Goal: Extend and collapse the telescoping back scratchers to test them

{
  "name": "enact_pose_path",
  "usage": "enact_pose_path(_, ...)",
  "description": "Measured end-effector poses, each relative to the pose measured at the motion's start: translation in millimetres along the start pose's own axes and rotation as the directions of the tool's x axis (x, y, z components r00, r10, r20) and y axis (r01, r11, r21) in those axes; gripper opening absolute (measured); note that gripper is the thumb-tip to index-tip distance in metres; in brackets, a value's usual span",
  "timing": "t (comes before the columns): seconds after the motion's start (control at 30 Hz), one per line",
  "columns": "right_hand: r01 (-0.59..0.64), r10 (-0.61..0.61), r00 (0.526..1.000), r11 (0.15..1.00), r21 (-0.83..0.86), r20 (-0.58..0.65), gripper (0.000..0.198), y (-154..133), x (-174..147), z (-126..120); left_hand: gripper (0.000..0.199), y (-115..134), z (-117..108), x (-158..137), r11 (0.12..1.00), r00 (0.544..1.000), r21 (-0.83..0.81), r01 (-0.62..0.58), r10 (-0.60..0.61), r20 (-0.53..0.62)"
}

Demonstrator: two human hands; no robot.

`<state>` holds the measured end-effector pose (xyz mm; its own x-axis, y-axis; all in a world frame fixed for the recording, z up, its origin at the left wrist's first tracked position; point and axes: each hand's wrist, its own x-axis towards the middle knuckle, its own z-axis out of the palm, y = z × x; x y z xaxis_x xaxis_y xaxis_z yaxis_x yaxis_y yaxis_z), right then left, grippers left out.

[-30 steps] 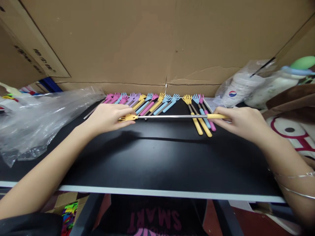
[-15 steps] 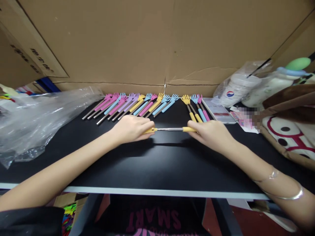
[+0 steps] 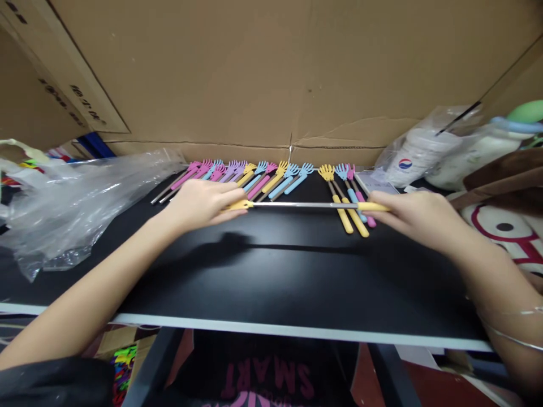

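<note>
Between my two hands a yellow back scratcher (image 3: 303, 205) with a metal telescopic rod is stretched out level above the black tabletop. My left hand (image 3: 203, 206) is closed around its yellow head end, hiding the claw. At the other end, my right hand (image 3: 409, 217) grips the yellow handle. Behind my left hand lies a slanted row of pink, blue, purple and yellow back scratchers (image 3: 258, 181). Several longer ones, with yellow, blue and pink handles (image 3: 350, 212), lie just left of my right hand. Below the rod its shadow falls on the table.
A crumpled clear plastic bag (image 3: 93, 198) covers the left side. At the back right are a phone (image 3: 375, 182), a white cup in a plastic bag (image 3: 418, 158), a bottle (image 3: 479, 147) and a brown plush bag (image 3: 504, 175). Cardboard (image 3: 254, 73) walls the back.
My hands have moved apart, the right one farther to the right, and the rod between them is now much longer. The scratcher is held slightly higher in view.
</note>
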<state>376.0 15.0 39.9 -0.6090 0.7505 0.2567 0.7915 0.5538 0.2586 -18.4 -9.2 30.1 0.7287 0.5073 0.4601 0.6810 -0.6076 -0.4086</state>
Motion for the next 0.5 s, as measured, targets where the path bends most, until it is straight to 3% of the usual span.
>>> enact_pose_path(0.27, -0.071, 0.047, 0.990, 0.982, 0.176, 0.136, 0.064, 27.1, -3.3, -3.9, 0.045, -12.9, -7.3, -5.0, 0.997, 0.990, 0.029, 0.069, -0.072, 0.118)
enact_pose_path(0.4, -0.163, 0.142, 0.979, 0.976, 0.145, 0.145, 0.072, 54.2, -10.4, 0.1, 0.046, -24.0, -9.3, -10.8, 0.982, 0.967, 0.054, 0.181, -0.188, 0.173)
enact_pose_path(0.5, -0.209, 0.196, 0.973, 0.972, 0.103, 0.123, 0.066, 64.7, -14.0, 3.2, 0.045, -32.5, -8.1, -16.9, 0.969, 0.946, 0.077, 0.237, -0.248, 0.209)
